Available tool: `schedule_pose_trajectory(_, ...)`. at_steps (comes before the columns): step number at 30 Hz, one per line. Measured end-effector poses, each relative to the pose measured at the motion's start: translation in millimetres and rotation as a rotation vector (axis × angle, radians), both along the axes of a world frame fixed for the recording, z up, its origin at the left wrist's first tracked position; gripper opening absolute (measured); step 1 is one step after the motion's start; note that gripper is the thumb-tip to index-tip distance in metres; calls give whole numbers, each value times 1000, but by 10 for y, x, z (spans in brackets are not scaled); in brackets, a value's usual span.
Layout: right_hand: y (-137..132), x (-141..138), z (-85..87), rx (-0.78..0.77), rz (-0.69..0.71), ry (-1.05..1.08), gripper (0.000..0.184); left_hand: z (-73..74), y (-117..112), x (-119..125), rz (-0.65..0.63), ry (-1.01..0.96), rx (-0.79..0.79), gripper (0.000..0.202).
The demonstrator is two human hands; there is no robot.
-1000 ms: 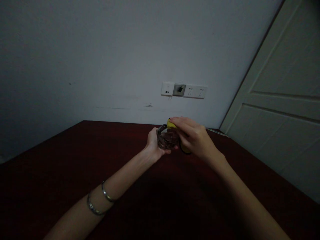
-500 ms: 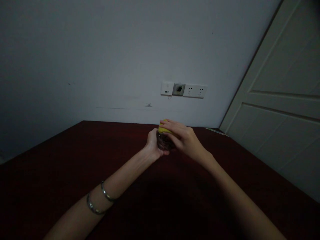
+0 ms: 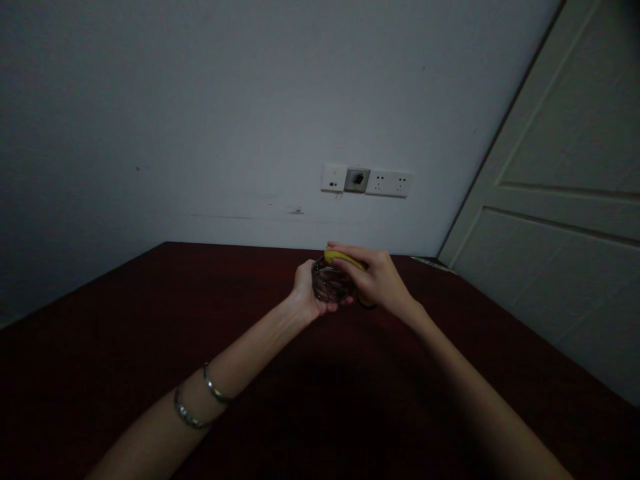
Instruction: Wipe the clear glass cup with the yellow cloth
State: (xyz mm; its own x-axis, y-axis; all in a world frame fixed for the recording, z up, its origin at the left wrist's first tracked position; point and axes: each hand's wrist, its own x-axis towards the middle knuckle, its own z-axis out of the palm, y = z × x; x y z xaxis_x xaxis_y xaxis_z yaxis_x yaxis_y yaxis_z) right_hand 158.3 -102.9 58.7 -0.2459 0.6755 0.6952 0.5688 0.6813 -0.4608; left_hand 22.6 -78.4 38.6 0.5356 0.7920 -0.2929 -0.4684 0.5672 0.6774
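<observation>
My left hand [image 3: 306, 293] is closed around a small see-through glass vessel [image 3: 330, 283], its fingertips showing under the lower side. The vessel's exact kind is hard to make out in the dim light. In my right hand [image 3: 375, 275] is a yellow sponge [image 3: 345, 257], pinched between thumb and fingers. The sponge lies against the upper right side of the glass, and a darker edge of it shows below the palm. Both hands are held together above the dark red tabletop [image 3: 200, 320].
Behind the table stands a pale wall [image 3: 240, 120] with a row of sockets [image 3: 389, 183]. A panelled white door [image 3: 560, 200] is on the right. Near the table's far right corner lies a flat strip [image 3: 433, 264]. Two metal bangles [image 3: 216, 387] circle my left forearm.
My right hand has moved the sponge slightly right and down along the glass, uncovering more of it. My left hand has stayed nearly in place.
</observation>
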Motion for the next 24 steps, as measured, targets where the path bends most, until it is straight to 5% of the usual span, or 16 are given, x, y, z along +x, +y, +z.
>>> schedule_pose_trajectory(11,-113,305,281,-72,150,-317,26,3,-11,-11,-128,23,55,41)
schedule_pose_trajectory(19,-23,194,149,62,99,-236,28,74,-89,6,-124,28,12,38)
schedule_pose_trajectory(24,-86,291,214,-74,106,-161,27,109,-40,-11,-151,30,73,42)
